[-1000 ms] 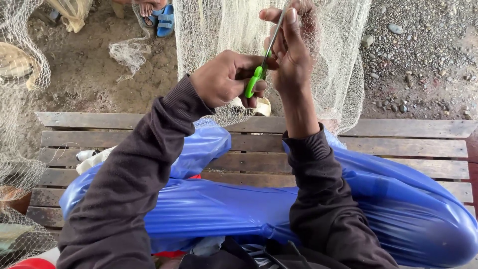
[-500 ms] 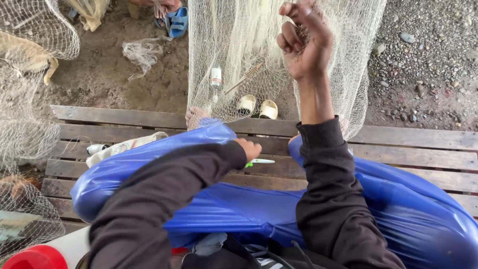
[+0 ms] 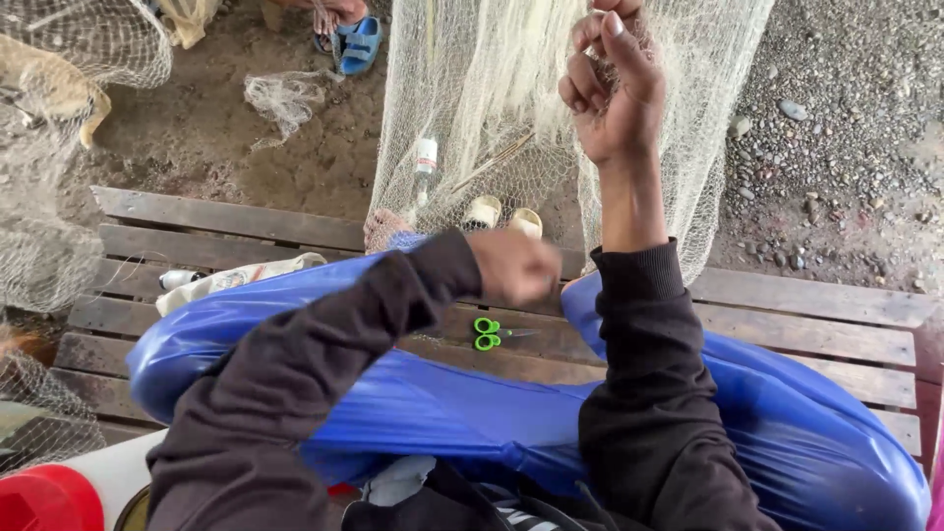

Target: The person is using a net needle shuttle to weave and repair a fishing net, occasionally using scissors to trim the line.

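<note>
My right hand (image 3: 615,93) is raised, its fingers pinched on the pale fishing net (image 3: 472,88) that hangs in front of me. My left hand (image 3: 516,265) is lower and blurred, hovering just above the wooden bench (image 3: 787,315). Its fingers curl under, so I cannot see whether they are apart. A small pair of green-handled scissors (image 3: 487,334) lies on the bench slats right below that hand, not touching it. Blue plastic sheeting (image 3: 413,403) covers my lap and legs.
A small bottle (image 3: 425,157) and two pale sandals (image 3: 501,216) lie behind the net on the dirt. More netting (image 3: 59,147) is heaped at the left. Another person's foot in a blue sandal (image 3: 356,44) is at the top. A red-capped white container (image 3: 59,492) stands bottom left.
My left hand came down from the net with the scissors, laid them on the bench and lifted off. My right hand stayed up on the net.
</note>
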